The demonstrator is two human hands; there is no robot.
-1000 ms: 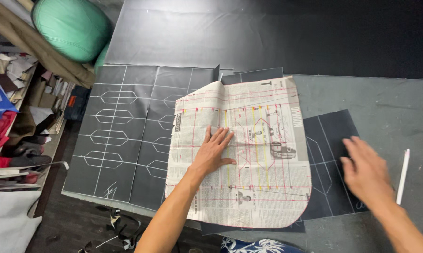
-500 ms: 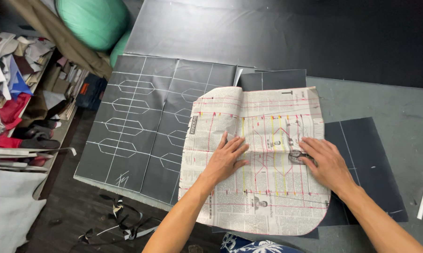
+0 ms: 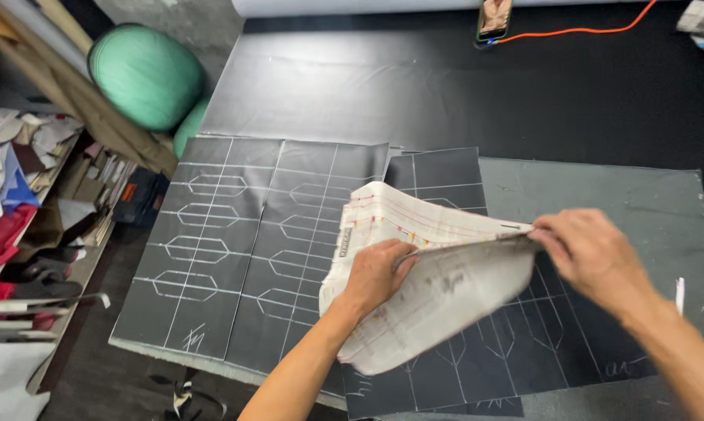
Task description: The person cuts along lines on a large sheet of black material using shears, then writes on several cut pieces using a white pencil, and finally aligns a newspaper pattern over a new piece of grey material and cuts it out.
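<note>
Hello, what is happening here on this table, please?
A person is handling a newspaper pattern sheet over black fabric pieces marked with white chalk lines. The left hand grips the sheet near its middle, and the right hand pinches its right edge, so the paper is raised and folded rather than flat. A white chalk stick lies on the grey cloth to the right.

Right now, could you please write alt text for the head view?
Two bare hands, left hand and right hand, lift a newspaper pattern off black fabric panels chalked with elongated hexagons on a dark table.
</note>
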